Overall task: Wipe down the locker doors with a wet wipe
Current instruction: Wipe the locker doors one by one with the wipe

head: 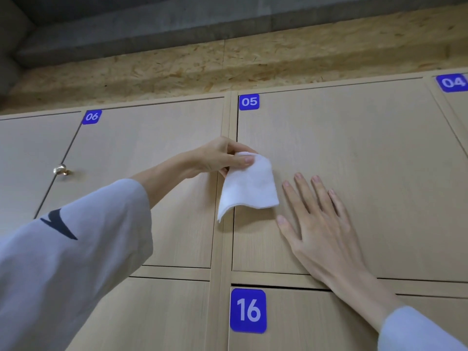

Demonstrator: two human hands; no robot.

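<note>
Light wooden locker doors fill the view. My left hand (222, 158) pinches a white wet wipe (249, 184) by its top edge, and the wipe hangs down over the left edge of door 05 (367, 160). My right hand (319, 224) lies flat on door 05 with fingers straight and spread, just right of the wipe. Door 06 (141, 153) is to the left, behind my left forearm. Door 16 (304, 325) sits below door 05.
Blue number labels mark the doors: 05 (249, 101), 06 (91, 117), 04 (452, 83), 16 (248, 311). A brass knob (60, 170) sticks out at far left. A chipboard panel (228, 64) and a concrete beam (177, 24) run above the lockers.
</note>
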